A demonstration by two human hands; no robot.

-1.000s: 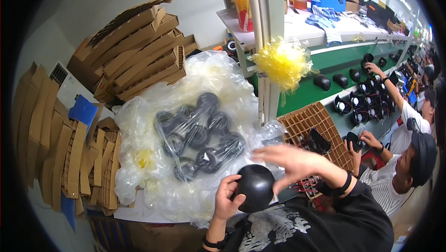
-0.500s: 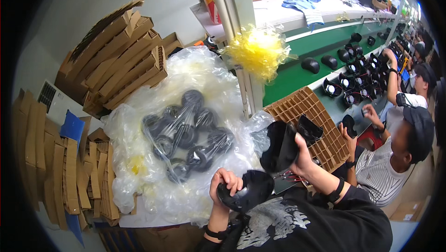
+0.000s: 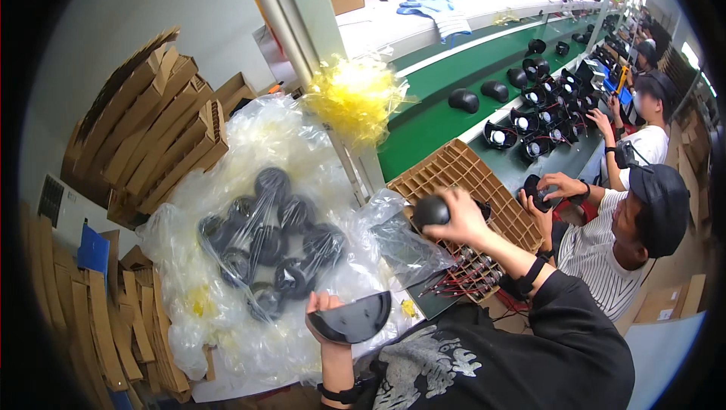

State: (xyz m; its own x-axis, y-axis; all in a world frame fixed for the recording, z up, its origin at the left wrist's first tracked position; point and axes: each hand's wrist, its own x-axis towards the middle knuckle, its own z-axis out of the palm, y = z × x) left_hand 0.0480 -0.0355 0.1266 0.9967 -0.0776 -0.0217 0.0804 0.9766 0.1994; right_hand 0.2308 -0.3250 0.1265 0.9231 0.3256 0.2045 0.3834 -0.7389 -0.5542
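Note:
My left hand [image 3: 324,313] grips a black half-round plastic shell [image 3: 354,319] by its left end, in front of the plastic-wrapped parts. Its smooth, dark face is turned up. My right hand [image 3: 463,219] is closed around another black shell [image 3: 430,211], rounded end facing left, above the brown cardboard divider tray [image 3: 427,177]. Behind my right fingers a further dark piece partly shows on the tray. Close to my left hand, several round black parts [image 3: 268,243] lie under clear plastic film [image 3: 178,236].
Metal parts with red wires [image 3: 470,277] lie by the tray's near edge. A green conveyor [image 3: 423,119] carries black shells. Yellow plastic strips [image 3: 355,100] hang on a post [image 3: 306,9]. Cardboard dividers [image 3: 144,122] are stacked at left. A co-worker [image 3: 590,240] handles a black part at right.
My right hand has moved its shell away from me over the tray and turned it rounded end out. The left shell has tilted. The whole view has shifted, the scene sliding left.

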